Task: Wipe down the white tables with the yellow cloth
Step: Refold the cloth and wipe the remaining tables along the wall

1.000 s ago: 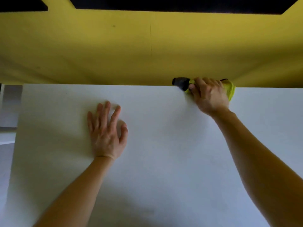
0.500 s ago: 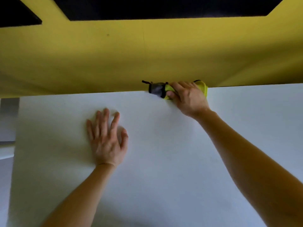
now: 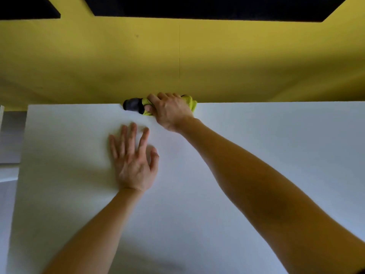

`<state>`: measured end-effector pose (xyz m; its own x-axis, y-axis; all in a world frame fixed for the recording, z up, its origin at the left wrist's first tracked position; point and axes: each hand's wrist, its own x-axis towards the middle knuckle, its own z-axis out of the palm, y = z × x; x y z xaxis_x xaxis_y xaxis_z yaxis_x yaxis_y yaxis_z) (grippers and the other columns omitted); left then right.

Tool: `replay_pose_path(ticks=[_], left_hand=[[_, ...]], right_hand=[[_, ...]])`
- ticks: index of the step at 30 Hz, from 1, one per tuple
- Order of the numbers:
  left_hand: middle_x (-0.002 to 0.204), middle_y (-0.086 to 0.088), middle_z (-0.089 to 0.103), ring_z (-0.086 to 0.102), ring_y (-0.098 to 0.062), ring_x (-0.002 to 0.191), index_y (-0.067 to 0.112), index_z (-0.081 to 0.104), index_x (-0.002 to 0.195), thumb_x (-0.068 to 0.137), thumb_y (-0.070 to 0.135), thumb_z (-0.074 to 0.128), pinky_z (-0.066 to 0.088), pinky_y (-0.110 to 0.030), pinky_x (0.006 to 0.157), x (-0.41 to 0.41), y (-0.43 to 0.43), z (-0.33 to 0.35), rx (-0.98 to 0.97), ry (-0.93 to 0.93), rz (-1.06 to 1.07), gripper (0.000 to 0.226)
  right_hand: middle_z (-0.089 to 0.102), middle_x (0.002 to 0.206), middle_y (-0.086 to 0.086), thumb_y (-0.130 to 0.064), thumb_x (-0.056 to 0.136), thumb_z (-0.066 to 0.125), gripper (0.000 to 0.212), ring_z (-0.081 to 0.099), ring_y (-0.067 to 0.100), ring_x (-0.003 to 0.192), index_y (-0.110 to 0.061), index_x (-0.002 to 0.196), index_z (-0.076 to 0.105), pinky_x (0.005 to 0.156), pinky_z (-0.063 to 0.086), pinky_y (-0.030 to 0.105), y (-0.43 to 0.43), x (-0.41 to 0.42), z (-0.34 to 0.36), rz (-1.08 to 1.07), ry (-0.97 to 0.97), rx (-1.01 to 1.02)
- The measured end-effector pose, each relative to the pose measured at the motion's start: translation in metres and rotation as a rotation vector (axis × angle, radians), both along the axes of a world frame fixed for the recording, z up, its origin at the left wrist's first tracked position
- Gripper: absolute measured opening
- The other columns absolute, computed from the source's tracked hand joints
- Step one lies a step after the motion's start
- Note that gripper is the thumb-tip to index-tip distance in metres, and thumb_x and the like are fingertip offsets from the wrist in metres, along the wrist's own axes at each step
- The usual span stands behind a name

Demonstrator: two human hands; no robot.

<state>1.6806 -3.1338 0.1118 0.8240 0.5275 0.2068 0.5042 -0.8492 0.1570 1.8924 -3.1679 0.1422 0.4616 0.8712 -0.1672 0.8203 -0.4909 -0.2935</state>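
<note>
Right hand [image 3: 171, 111] clenched on bunched yellow cloth [image 3: 190, 102] at smooth white tabletop's [image 3: 256, 139] far edge, upper centre; left hand [image 3: 134, 163] flat, released; keep pressure even

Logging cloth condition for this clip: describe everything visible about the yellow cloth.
The yellow cloth is bright yellow-green, soft and bunched into a wad. A dark grey-black section sticks out on its left side; whether that is part of the cloth or something wrapped in it cannot be told. The right hand grips it from above, covering most of it. It sits pressed on the white table at the far edge, beside the yellow wall.
</note>
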Motion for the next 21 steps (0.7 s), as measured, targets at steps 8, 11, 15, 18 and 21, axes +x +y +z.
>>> replay_pose_path(ticks=[8, 11, 15, 18, 21], left_hand=[[0.173, -0.020, 0.038, 0.035, -0.040, 0.162, 0.013, 0.052, 0.161, 0.109, 0.028, 0.047, 0.026, -0.064, 0.129, 0.004, -0.007, 0.011, 0.068, 0.100, -0.028, 0.054], [0.166, -0.017, 0.047, 0.043, -0.039, 0.155, 0.017, 0.060, 0.154, 0.109, 0.026, 0.044, 0.031, -0.061, 0.126, 0.013, -0.030, 0.020, 0.041, 0.129, -0.010, 0.048], [0.163, -0.016, 0.051, 0.047, -0.039, 0.152, 0.016, 0.063, 0.150, 0.110, 0.029, 0.050, 0.034, -0.060, 0.124, 0.037, -0.092, 0.031, 0.014, 0.139, -0.035, 0.044], [0.165, -0.017, 0.048, 0.044, -0.039, 0.155, 0.016, 0.060, 0.154, 0.111, 0.037, 0.052, 0.032, -0.061, 0.126, 0.062, -0.143, 0.035, 0.022, 0.172, -0.142, 0.049], [0.165, -0.018, 0.049, 0.044, -0.039, 0.155, 0.017, 0.058, 0.156, 0.110, 0.040, 0.056, 0.034, -0.062, 0.125, 0.096, -0.186, 0.033, 0.010, 0.137, -0.239, 0.052]], right_hand=[[0.072, 0.106, 0.022, -0.066, 0.112, 0.027, 0.067, 0.069, 0.047, 0.101, -0.013, 0.123, 0.066, 0.088, 0.051, 0.052, -0.233, 0.116, -0.011, -0.269, -0.158, 0.073], [0.069, 0.106, 0.021, -0.061, 0.112, 0.022, 0.059, 0.065, 0.046, 0.102, -0.015, 0.113, 0.060, 0.093, 0.047, 0.054, -0.240, 0.121, -0.005, -0.373, -0.179, -0.052], [0.068, 0.121, 0.016, -0.052, 0.115, 0.031, 0.044, 0.064, 0.041, 0.116, -0.019, 0.126, 0.058, 0.099, 0.044, 0.050, -0.160, 0.089, -0.002, -0.171, -0.016, -0.104], [0.068, 0.121, 0.011, -0.056, 0.115, 0.028, 0.049, 0.065, 0.038, 0.115, -0.021, 0.135, 0.056, 0.097, 0.043, 0.046, -0.136, 0.083, 0.000, -0.043, 0.062, -0.040], [0.069, 0.113, 0.011, -0.060, 0.114, 0.032, 0.053, 0.065, 0.037, 0.110, -0.021, 0.136, 0.060, 0.095, 0.043, 0.044, -0.194, 0.115, -0.006, -0.054, 0.040, 0.033]])
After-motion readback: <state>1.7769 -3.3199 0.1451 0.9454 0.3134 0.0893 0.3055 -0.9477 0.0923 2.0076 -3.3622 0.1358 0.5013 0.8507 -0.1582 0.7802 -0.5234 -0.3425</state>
